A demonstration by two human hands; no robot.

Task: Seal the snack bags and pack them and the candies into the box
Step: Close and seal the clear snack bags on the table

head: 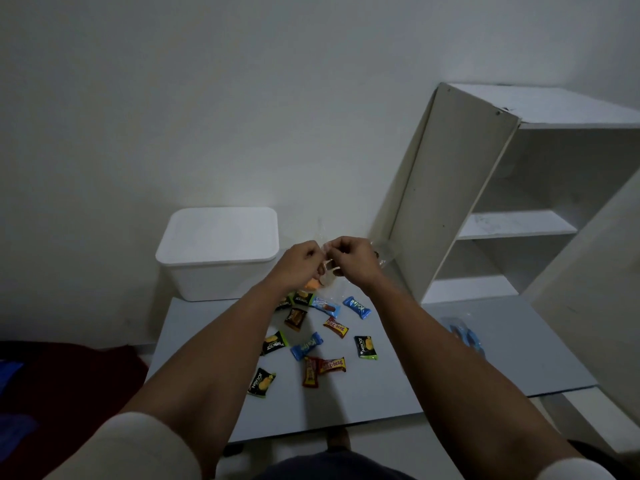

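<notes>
Both hands are raised above the grey board [381, 393]. My left hand [301, 263] and my right hand [351, 259] pinch the top of a clear snack bag [327, 282] that hangs between them, with orange pieces [311, 284] in its lower part. Several wrapped candies [334, 327] lie scattered on the board below, in black, blue and red wrappers. The white box [214, 271] stands at the board's far left corner with its lid [221, 233] on. Another clear bag with blue contents [465, 332] lies on the board to the right.
A white open shelf unit [519, 220] stands at the right, against the wall. More clear plastic [384, 252] shows just behind my right hand. Dark red and blue cloth [69, 375] lies on the floor at the left.
</notes>
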